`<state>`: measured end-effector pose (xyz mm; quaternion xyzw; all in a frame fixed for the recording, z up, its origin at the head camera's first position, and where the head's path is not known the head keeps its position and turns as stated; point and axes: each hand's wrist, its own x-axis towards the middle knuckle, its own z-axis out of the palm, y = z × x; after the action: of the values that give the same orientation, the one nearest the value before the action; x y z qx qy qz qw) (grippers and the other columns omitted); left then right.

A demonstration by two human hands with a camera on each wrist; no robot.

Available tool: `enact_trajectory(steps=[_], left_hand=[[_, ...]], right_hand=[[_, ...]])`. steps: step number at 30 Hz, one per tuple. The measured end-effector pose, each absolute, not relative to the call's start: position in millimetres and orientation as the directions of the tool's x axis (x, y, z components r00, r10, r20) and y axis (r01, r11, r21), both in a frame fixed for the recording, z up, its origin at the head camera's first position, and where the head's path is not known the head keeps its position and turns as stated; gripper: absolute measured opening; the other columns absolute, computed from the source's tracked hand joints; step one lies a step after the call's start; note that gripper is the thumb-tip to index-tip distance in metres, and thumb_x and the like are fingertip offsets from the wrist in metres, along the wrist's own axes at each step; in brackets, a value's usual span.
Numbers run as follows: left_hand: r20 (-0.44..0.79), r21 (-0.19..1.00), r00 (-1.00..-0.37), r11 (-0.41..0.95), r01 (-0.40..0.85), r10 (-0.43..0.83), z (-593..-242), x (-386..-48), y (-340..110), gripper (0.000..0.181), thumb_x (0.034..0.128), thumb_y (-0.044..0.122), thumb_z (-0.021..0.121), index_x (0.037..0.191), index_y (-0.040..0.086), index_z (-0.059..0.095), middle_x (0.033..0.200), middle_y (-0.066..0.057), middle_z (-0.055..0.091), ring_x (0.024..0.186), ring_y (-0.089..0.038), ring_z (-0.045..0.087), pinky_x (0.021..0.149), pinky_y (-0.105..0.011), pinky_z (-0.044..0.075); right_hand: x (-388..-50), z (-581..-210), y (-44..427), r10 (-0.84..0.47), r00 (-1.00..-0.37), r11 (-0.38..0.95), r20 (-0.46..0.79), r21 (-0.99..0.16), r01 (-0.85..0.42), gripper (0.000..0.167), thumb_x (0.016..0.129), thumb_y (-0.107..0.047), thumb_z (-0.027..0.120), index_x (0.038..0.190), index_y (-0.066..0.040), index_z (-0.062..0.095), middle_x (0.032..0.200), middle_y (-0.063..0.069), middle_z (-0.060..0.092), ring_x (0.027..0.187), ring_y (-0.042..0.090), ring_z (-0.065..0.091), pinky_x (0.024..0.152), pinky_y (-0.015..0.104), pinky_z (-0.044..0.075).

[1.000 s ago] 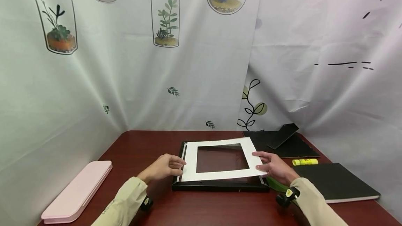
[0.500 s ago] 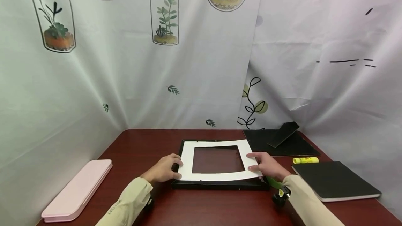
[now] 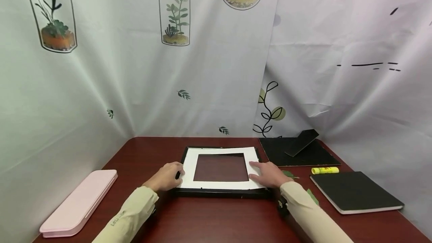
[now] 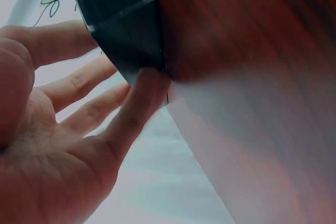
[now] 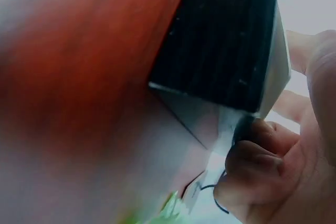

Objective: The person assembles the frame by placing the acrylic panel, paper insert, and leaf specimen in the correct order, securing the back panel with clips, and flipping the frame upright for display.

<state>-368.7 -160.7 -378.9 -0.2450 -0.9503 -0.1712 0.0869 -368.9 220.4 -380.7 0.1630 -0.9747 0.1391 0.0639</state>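
A white picture mat with a rectangular opening lies over a black picture frame on the table. At the left side my left hand grips the frame, its thumb at the near corner in the left wrist view, where the frame shows dark. My right hand holds the mat's right edge, with thumb and index finger on top. In the right wrist view the mat stands slightly off the frame, and other fingers curl beside the frame's corner.
A pink case lies at the left. On the right are a black notebook, a yellow glue stick and a black backing board with its stand raised. Green leaves lie near my right arm.
The mat's right side has come down onto the frame, and the mat now lies nearly flat. Both hands moved left and inward with it; the left hand has taken hold of the frame's left side.
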Motion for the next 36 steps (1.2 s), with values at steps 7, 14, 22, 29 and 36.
enact_trajectory(steps=[7,14,22,29,36], left_hand=[[0.239,0.257,-0.864,0.829,0.496,0.443,-372.7,-367.5,-169.5,0.014,0.0773,0.000,0.069,0.091,0.002,0.070,0.117,-0.016,0.067,0.102,-0.030,0.063,0.082,-0.045,0.053],[0.126,0.299,-0.878,0.826,0.477,0.461,-367.0,-367.5,-174.7,0.035,0.0833,0.017,0.079,0.110,-0.003,0.070,0.133,-0.025,0.059,0.124,-0.043,0.057,0.100,-0.056,0.049],[0.221,0.305,-0.908,0.859,0.412,0.357,-379.6,-384.1,-174.4,0.044,0.0815,0.024,0.082,0.114,-0.003,0.071,0.127,-0.022,0.066,0.123,-0.042,0.060,0.102,-0.054,0.049],[0.124,0.307,-0.916,0.863,0.401,0.382,-379.3,-398.9,-163.9,0.044,0.0834,0.027,0.081,0.113,-0.003,0.069,0.130,-0.023,0.063,0.124,-0.040,0.058,0.101,-0.052,0.050],[-0.021,0.409,-0.920,0.843,0.350,0.392,-371.7,-400.9,-180.5,0.060,0.0858,0.031,0.080,0.136,0.006,0.061,0.153,-0.017,0.049,0.143,-0.041,0.043,0.109,-0.057,0.042]], right_hand=[[-384.7,-384.3,210.7,-0.309,-0.949,0.906,0.060,-0.284,-0.313,0.051,0.095,-0.032,0.067,0.141,-0.011,0.059,0.124,0.022,0.069,0.122,0.041,0.055,0.099,0.053,0.048],[-392.7,-388.0,211.0,-0.291,-0.955,0.882,0.051,-0.372,-0.289,0.056,0.096,-0.029,0.067,0.146,-0.006,0.053,0.140,0.024,0.060,0.132,0.043,0.052,0.104,0.055,0.047],[-389.3,-381.3,221.3,-0.249,-0.964,0.854,0.092,-0.448,-0.263,0.052,0.085,-0.011,0.074,0.134,0.001,0.061,0.128,0.022,0.064,0.109,0.032,0.062,0.091,0.049,0.052],[-392.8,-382.9,229.7,-0.185,-0.979,0.868,0.080,-0.454,-0.201,0.055,0.083,-0.002,0.064,0.137,0.001,0.058,0.121,0.023,0.067,0.093,0.027,0.055,0.075,0.038,0.046],[-394.4,-382.3,232.2,-0.156,-0.987,0.868,0.034,-0.472,-0.154,0.057,0.083,-0.004,0.067,0.140,-0.002,0.058,0.136,0.027,0.060,0.105,0.029,0.055,0.081,0.039,0.047]])
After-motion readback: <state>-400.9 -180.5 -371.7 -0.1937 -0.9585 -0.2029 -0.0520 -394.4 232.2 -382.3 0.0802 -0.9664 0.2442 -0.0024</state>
